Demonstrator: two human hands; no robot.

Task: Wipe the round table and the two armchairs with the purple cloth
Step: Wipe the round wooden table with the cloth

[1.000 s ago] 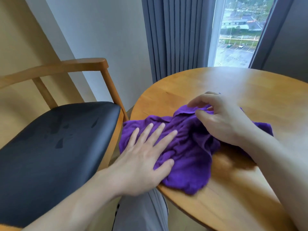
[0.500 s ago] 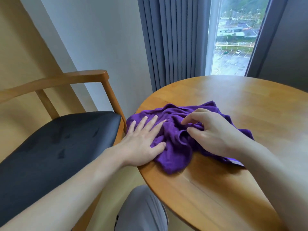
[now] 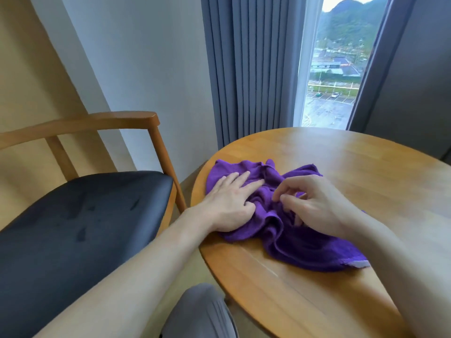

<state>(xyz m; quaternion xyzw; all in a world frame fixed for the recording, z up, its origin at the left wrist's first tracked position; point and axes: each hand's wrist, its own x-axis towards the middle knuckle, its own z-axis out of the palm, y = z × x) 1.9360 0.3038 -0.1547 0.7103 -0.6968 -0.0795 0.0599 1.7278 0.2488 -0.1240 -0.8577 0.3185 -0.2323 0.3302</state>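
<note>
The purple cloth [image 3: 275,215] lies bunched at the left edge of the round bench [image 3: 341,167]. Our left hand [image 3: 227,206] presses it flat, fingers straight; our right hand [image 3: 317,203] curls over the folds, perhaps pinching them. The cloth looks soft and limp, so we gather a thick fold.

Soft daylight, wide-angle view.
Light from the window [image 3: 327,93] ahead puts a sheen on my table [image 3: 341,154]; edges bend, hands slightly blurred.
</note>
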